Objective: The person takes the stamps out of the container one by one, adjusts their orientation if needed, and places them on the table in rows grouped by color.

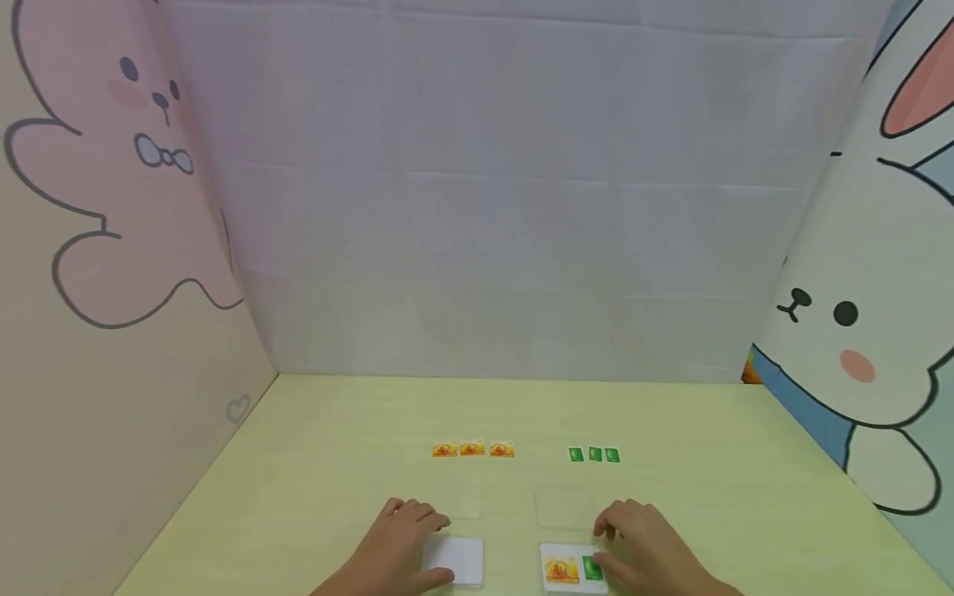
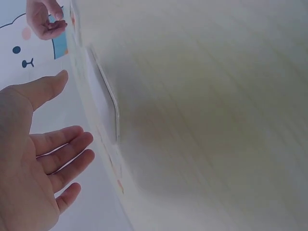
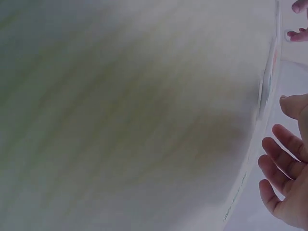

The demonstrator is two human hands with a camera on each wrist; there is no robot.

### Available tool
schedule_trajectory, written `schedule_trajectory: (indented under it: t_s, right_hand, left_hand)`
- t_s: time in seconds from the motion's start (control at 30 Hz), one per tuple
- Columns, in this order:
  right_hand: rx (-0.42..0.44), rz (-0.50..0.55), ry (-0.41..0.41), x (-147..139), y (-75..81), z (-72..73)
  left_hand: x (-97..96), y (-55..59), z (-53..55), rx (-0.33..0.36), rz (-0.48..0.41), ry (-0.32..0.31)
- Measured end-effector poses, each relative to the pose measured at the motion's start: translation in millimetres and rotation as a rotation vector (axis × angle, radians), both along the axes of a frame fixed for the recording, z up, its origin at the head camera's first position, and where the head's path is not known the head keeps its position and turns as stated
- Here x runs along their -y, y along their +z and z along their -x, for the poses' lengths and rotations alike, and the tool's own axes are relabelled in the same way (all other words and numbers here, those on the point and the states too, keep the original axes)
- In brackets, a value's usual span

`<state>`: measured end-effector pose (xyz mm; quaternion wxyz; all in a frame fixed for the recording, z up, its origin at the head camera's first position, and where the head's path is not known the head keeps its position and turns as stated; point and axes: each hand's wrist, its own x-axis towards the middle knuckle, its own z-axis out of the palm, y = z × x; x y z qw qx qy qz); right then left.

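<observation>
My left hand (image 1: 398,546) hovers at the left side of a blank white card (image 1: 464,559), fingers spread and thumb by its lower corner. In the left wrist view that hand (image 2: 41,149) has loosely bent fingers and nothing in its grasp, with the white card (image 2: 103,96) lying on the table beyond. My right hand (image 1: 648,550) is at the right edge of a white card bearing an orange picture (image 1: 561,570) and a green picture (image 1: 591,568); its thumb overlaps that edge in the head view. The right wrist view shows the fingers (image 3: 276,166) loosely bent, holding nothing.
Three small orange pictures (image 1: 473,448) lie in a row farther back, and three small green ones (image 1: 595,454) to their right. Faint clear rectangles (image 1: 565,507) lie between the rows and the cards. White backdrop (image 1: 477,248) and cartoon-printed side walls (image 1: 820,372) enclose the table.
</observation>
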<state>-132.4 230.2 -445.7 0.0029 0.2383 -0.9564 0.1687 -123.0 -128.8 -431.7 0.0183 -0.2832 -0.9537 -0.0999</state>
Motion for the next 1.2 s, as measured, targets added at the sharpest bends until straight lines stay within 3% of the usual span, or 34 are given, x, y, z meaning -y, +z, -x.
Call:
schedule_trajectory:
  t_s: [0.1, 0.23, 0.37, 0.47, 0.93, 1.2]
  right_hand:
    - [-0.065, -0.054, 0.005, 1, -1.6, -1.8]
    - [-0.179, -0.047, 0.047, 1, -4.1, -5.2]
    - [-0.328, -0.049, 0.110, 0, -7.9, -7.5]
    - [-0.392, -0.065, 0.140, -1, -9.4, -8.1]
    - [-0.383, -0.152, 0.154, -4, -9.6, -9.8]
    - [-0.331, -0.187, 0.150, -5, -12.1, -10.7]
  left_hand:
    - [-3.2, 1.3, 0.0, 0.008, -0.015, -0.013]
    - [-7.5, 1.6, 0.9, 0.005, -0.015, -0.029]
    - [-15.5, 0.2, 1.4, -0.033, -0.017, -0.056]
    - [-24.9, 0.2, 1.4, -0.060, -0.013, -0.084]
    - [-66.7, 4.4, 6.4, -0.035, 0.049, -0.168]
    - [-83.9, 5.4, 10.1, -0.028, 0.049, -0.192]
